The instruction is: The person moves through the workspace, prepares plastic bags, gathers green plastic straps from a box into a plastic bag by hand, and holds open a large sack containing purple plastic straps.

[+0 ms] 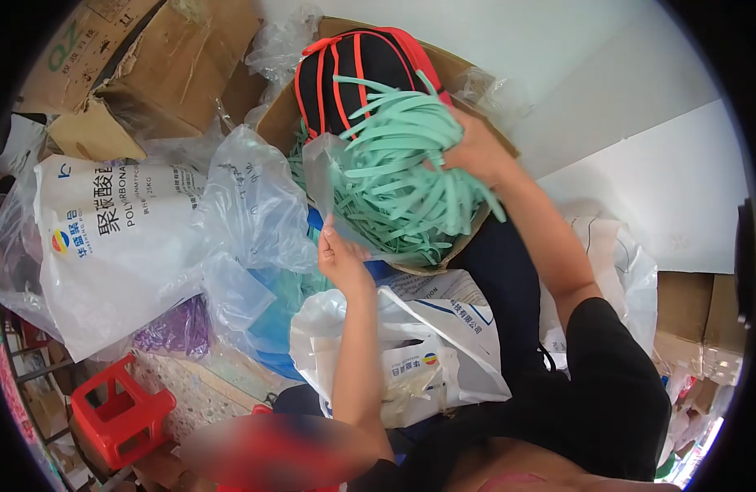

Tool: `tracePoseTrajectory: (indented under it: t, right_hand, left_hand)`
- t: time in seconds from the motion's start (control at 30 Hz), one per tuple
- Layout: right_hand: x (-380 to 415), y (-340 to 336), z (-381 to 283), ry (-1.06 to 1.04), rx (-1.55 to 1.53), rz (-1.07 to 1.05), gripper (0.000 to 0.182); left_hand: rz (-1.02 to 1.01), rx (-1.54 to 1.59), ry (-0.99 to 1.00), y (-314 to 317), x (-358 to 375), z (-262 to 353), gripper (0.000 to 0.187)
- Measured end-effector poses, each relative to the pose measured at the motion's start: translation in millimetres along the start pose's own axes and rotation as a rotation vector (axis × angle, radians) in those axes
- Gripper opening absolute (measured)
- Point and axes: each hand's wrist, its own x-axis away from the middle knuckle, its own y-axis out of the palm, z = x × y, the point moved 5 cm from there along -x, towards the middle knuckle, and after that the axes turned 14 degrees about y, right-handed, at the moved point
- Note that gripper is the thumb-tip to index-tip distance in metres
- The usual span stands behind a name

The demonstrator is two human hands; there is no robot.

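My right hand [475, 149] is closed around a thick bunch of mint-green flat strips [398, 135], whose loose ends fan out to the left and droop. Between thumb and fingers, my left hand [343, 258] pinches the edge of a clear plastic bag [322, 164]. The bag stands partly in front of the strips, to the left of the bunch. Below and behind the bunch, more green strips [394, 221] fill a cardboard box [456, 66]. A black backpack with red trim [362, 61] rests at the box's far end.
White printed sacks lie at the left [120, 246] and near my lap [403, 361]. Blue plastic wrapping [267, 307] lies between them. Cardboard boxes [173, 70] are stacked at upper left, a red stool [120, 410] stands at lower left, and a white wall [591, 74] rises behind.
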Motion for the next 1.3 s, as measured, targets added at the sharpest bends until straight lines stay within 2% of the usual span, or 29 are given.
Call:
tracePoseTrajectory:
  t: [0.1,0.23,0.3,0.37,0.4,0.5,0.53,0.63,0.7,0.77,0.8,0.87,0.97,1.03,1.1,1.2,1.3]
  right_hand:
    - [-14.4,36.2,36.0,0.014,-0.114,-0.036,0.066]
    - [-26.8,80.8,111.0,0.015,0.069,-0.061,0.069]
    - [-38.4,88.4,145.5,0.243,0.164,-0.257,0.07]
    - [-48.6,77.1,165.3,0.368,0.339,-0.352,0.071]
    - [-52.1,72.2,177.6,0.435,0.422,-0.401,0.071]
    - [-76.4,61.8,207.6,0.21,0.813,-0.137,0.067]
    - [-78.3,60.6,208.6,0.158,0.893,0.105,0.06]
    - [-98.3,70.1,202.2,0.285,0.967,0.216,0.056]
    - [-105.3,94.2,213.4,0.228,1.209,0.134,0.061]
    - [-76.7,120.3,200.4,0.14,1.407,0.076,0.062]
    - [-74.2,124.5,215.0,0.103,1.481,0.099,0.061]
    - [-43.9,110.7,185.9,0.048,1.609,-0.024,0.058]
    - [-26.7,72.9,128.5,0.057,1.524,-0.136,0.055]
    - [-38.7,46.4,109.4,0.096,1.341,-0.106,0.055]
    - [-69.9,12.4,133.5,0.155,1.423,0.115,0.052]
    - [-80.7,-17.9,156.7,0.543,1.545,-0.313,0.056]
    - [-87.7,-27.0,208.1,0.342,1.541,-0.09,0.063]
  left_hand:
    - [0.01,0.036,0.022,3.6,-3.4,0.0,0.035]
    - [0.01,0.132,0.033,-5.1,-13.2,-6.4,0.036]
    - [0.025,0.135,0.018,-7.2,-11.9,-7.2,0.037]
    - [0.054,0.067,-0.009,-8.2,-6.8,-9.0,0.037]
    - [0.007,0.052,-0.023,-2.9,-2.2,-10.9,0.038]
    - [-0.102,0.029,-0.046,16.3,12.0,-12.9,0.041]
    - [-0.121,0.015,-0.051,18.1,17.2,-12.7,0.041]
    - [-0.128,-0.001,-0.068,23.2,25.2,-9.2,0.042]
    - [-0.099,-0.021,-0.056,26.6,23.2,-10.0,0.041]
    - [-0.059,-0.031,-0.007,25.2,16.0,-8.0,0.041]
    - [-0.03,-0.031,0.012,23.7,15.8,-8.2,0.04]
    - [-0.072,-0.076,0.007,21.6,15.1,-9.3,0.04]
    - [-0.098,-0.084,-0.008,21.5,11.2,-12.1,0.04]
    - [-0.094,-0.082,-0.023,19.2,11.3,-14.1,0.039]
    - [-0.088,-0.081,-0.033,19.6,10.2,-16.0,0.037]
    - [-0.146,-0.223,-0.041,17.2,2.6,-11.6,0.039]
    - [-0.236,-0.737,0.487,18.7,-28.7,0.6,0.044]
